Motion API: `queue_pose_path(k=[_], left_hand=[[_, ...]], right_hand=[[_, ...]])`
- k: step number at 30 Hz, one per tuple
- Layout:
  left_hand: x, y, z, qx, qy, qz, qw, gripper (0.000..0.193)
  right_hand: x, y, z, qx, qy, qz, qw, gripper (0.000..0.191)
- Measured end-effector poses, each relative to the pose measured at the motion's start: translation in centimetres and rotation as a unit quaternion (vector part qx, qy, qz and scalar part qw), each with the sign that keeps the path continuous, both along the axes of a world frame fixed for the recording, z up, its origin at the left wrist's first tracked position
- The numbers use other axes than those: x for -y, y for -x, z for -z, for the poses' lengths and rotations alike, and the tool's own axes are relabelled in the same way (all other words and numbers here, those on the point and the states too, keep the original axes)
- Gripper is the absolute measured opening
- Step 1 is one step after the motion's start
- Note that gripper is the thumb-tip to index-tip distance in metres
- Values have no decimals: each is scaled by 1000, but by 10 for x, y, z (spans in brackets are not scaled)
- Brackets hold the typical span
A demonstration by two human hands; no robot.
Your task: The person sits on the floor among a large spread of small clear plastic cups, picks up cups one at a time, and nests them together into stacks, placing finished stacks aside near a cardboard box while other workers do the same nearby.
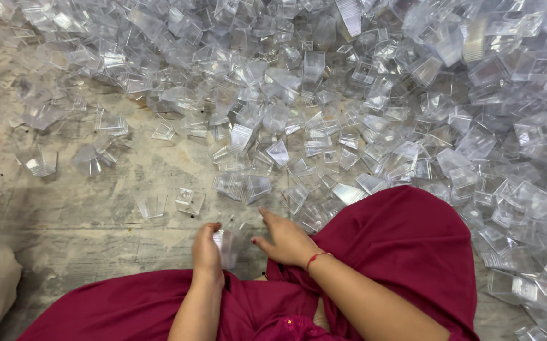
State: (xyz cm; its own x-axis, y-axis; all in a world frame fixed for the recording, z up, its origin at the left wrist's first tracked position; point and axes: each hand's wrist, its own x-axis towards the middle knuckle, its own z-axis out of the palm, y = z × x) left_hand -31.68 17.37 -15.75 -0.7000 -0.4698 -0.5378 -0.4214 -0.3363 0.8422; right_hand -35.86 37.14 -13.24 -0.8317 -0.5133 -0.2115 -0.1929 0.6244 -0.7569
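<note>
Clear plastic cups, stacked in the left hand (206,247) while the right hand (286,240) reached for more.

At far left, loose cups lay scattered on the concrete floor (65,215). The left hand's grip was closed around a small nested stack of cups (225,246), held upright just above the lap of the red garment (399,246). The right hand lay flat, fingers spread and holding nothing, at the near edge of the big pile of cups (374,95). Keeping the stack straight and picking single cups mouth-first would likely help nesting.
</note>
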Motion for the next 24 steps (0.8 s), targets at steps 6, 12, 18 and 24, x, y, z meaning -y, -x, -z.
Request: queue_pose_path(k=[6, 12, 18, 24], left_hand=[[-16, 3, -2, 150, -148, 149, 966, 41], [-18, 2, 7, 27, 154, 194, 968, 50], [-14, 14, 0, -19, 56, 183, 981, 77], [-17, 11, -11, 54, -56, 221, 972, 77]], right_hand=[[-5, 14, 42, 146, 107, 14, 983, 60], [-4, 15, 40, 175, 134, 114, 969, 64], [0, 18, 27, 224, 173, 107, 953, 72], [-4, 25, 23, 368, 201, 189, 888, 60]])
